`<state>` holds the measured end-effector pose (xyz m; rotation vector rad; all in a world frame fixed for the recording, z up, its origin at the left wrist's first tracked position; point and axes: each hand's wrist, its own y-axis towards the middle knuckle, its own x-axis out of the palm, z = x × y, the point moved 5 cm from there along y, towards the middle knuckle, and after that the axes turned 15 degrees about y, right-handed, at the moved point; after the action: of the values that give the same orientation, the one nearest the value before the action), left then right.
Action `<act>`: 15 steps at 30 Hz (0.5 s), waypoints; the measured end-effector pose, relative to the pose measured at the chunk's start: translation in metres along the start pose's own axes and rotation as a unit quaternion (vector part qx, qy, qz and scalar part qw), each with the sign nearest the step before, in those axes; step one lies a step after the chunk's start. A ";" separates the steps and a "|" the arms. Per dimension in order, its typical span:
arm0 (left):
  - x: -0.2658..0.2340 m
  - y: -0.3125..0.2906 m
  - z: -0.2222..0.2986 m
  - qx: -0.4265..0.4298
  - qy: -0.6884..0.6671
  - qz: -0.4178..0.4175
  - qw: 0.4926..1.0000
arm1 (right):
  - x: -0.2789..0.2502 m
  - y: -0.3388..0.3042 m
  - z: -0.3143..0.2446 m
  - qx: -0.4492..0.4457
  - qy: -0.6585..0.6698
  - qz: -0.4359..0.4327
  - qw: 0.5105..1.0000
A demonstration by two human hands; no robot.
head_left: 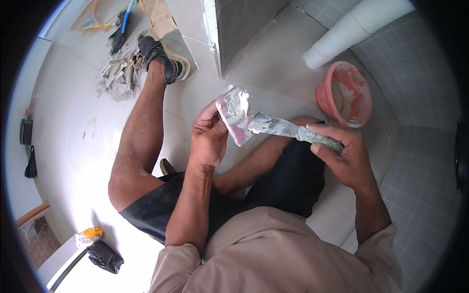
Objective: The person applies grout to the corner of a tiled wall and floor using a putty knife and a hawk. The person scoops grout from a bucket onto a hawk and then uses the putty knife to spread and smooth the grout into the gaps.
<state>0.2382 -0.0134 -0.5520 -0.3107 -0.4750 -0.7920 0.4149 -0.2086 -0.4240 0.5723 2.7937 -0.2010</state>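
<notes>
Sitting on a tiled floor (73, 127), the person is seen from above, legs spread, black shorts and beige shirt in view. A pink pad (233, 117) smeared with grey-white putty is gripped by the left hand (207, 139), fingers closed around its left edge, thumb on the near side; the pad is held up in front of the body, above the gap between the knees, tilted with its coated face toward the right. A putty knife (288, 129) is clasped in the right hand (344, 156), fingers wrapped shut around the greenish handle, thumb laid along its top. The blade, coated in grey paste, is pressed against the lower right edge of the pad, so the two are touching. Both hands are raised at about the same height, near each other but apart.

A red bucket (344, 95), caked inside with pale residue, is placed on the floor just beyond the right hand, beside a white pipe (351, 27) lying at an angle. The left foot in a dark shoe (161, 58) is stretched out toward a heap of tile scraps (119, 73) and dust. A blue-handled brush (122, 27) is laid past that heap. A black bag (104, 256) and a small yellow item (89, 236) are seen at lower left, well apart from the hands.
</notes>
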 end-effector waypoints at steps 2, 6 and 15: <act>0.000 -0.002 0.005 0.023 0.055 -0.018 0.998 | 0.000 0.003 -0.003 -0.009 -0.003 0.005 1.000; -0.004 -0.008 0.018 0.077 0.230 -0.058 0.968 | 0.001 0.006 -0.003 -0.004 0.034 0.007 0.999; -0.008 -0.019 0.050 0.055 0.410 -0.106 0.904 | 0.005 0.003 -0.014 0.026 0.035 -0.003 0.999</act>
<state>0.2049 0.0001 -0.5119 0.1961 0.2510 -1.0201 0.4082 -0.2013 -0.4120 0.5935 2.8656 -0.2603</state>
